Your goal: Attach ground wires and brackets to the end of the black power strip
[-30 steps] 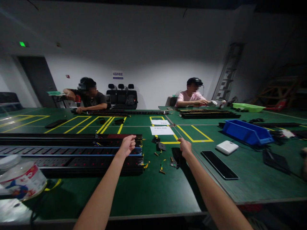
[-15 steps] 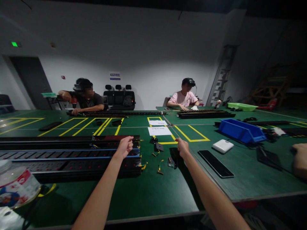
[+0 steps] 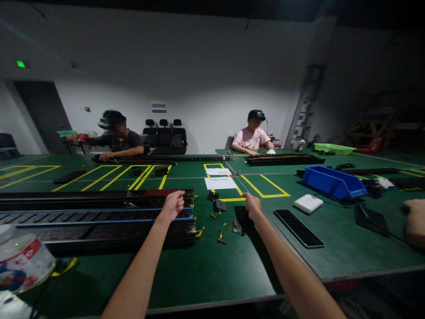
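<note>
My left hand [image 3: 173, 206] is closed in a loose fist over the right ends of the long black strips [image 3: 113, 230]; nothing shows in its fingers. Closed as well, my right hand [image 3: 253, 205] hovers above the green table, with no object visible in it. Between the hands lie a small black plate [image 3: 219, 204], a metal bracket [image 3: 237, 227] and a screw with a yellow-green wire [image 3: 222, 235]. Two white paper labels, the nearer one [image 3: 221, 183] larger, rest beyond them.
Right of my right arm are a black phone [image 3: 299, 227], a white box [image 3: 308, 203] and a blue bin [image 3: 334, 181]. A jar [image 3: 25, 261] stands at near left. Two people work across the table; another person's hand [image 3: 415, 221] shows at far right.
The person at the back left has moved the red tool leftward, away from the strip. The person in pink has lowered their head slightly. My hands have hardly moved.
</note>
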A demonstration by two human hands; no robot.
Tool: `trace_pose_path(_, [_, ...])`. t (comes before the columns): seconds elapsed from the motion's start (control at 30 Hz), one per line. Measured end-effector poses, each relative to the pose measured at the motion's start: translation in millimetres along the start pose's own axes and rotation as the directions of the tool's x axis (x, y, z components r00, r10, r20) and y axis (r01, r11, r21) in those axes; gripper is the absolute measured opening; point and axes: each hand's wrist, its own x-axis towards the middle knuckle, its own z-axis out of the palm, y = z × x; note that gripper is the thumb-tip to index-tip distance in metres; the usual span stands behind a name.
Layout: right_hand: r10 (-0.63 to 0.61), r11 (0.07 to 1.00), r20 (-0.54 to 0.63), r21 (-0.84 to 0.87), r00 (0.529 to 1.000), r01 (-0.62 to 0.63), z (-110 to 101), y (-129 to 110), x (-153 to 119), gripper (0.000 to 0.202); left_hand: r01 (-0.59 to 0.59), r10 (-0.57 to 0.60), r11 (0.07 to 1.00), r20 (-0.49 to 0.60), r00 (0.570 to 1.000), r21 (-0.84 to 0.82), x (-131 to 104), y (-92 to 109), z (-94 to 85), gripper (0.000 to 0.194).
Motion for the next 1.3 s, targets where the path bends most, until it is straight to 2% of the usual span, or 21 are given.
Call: trace_pose_path(1.3, [-0.006,1.000,0.010,-0.023,1.000,0.006,-0.1,-2.4,-4.1,0.018,0.005,-0.005,1.000,-0.012,1.000,0.000,-1.2,0.2,0.8,0.037])
